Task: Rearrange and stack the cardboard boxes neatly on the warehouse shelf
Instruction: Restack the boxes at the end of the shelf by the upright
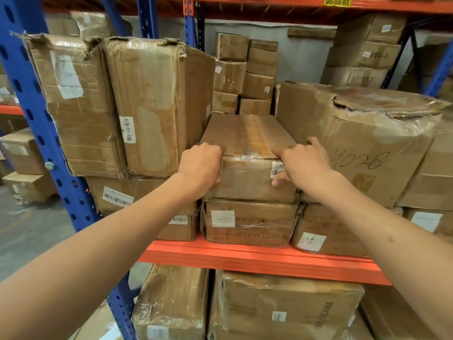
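Observation:
A long taped cardboard box (247,141) lies in the middle of the shelf, on top of a flatter box (250,224). My left hand (199,165) grips its front left corner, fingers over the top edge. On the front right corner sits my right hand (304,163), fingers over the top, thumb on the front face by a barcode label. Two tall torn boxes (122,104) stand on the left; on the right is a big crushed box marked 4028 (355,143).
The orange shelf beam (245,258) runs under the boxes and a blue upright (36,114) stands at the left. Small boxes (245,74) are stacked at the back. More boxes (282,305) fill the lower level. Concrete floor (29,229) shows at the left.

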`<action>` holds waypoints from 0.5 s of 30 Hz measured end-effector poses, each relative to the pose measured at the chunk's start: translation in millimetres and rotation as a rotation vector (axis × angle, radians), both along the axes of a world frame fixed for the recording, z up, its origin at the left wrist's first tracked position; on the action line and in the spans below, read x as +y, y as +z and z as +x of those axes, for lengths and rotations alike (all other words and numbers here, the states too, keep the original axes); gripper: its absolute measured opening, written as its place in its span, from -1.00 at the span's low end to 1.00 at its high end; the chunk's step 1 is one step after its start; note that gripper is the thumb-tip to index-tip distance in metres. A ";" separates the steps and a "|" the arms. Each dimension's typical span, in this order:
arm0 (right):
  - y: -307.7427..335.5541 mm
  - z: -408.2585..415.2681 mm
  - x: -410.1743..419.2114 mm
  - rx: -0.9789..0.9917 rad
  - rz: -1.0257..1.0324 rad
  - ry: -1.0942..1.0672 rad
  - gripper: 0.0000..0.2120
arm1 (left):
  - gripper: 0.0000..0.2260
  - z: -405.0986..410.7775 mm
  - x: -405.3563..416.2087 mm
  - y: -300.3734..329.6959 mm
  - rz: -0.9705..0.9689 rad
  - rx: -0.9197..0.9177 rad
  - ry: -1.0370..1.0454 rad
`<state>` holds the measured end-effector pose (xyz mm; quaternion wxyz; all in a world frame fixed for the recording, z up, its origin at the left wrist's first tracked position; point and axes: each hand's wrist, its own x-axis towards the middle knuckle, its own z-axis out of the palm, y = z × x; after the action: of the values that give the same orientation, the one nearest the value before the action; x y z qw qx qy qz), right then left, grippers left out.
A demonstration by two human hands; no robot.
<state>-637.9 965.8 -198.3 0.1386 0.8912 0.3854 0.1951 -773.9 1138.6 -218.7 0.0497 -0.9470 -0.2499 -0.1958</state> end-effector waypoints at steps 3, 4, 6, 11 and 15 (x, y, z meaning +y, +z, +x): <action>1.4 -2.3 -1.0 0.014 -0.010 0.010 -0.40 | -0.51 -1.4 1.1 -2.8 0.003 -0.013 -0.005; 2.3 -3.9 -1.4 0.020 -0.014 0.009 -0.40 | -0.49 -2.9 0.1 -3.9 0.000 -0.021 -0.008; 6.8 -9.4 -1.1 0.038 -0.029 0.003 -0.40 | -0.44 -8.2 -4.0 -9.0 0.012 -0.031 -0.001; 36.2 -23.5 1.6 0.293 -0.140 -0.005 -0.09 | -0.38 -41.4 -7.0 -33.2 0.089 0.009 -0.057; 77.5 -37.4 18.7 0.420 0.079 0.183 0.18 | -0.64 -88.8 1.8 -32.6 0.060 -0.550 -0.137</action>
<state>-675.3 984.5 -120.8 0.0023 0.8784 0.4769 0.0320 -862.8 1140.4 -251.3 -0.0052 -0.8710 -0.1835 -0.4558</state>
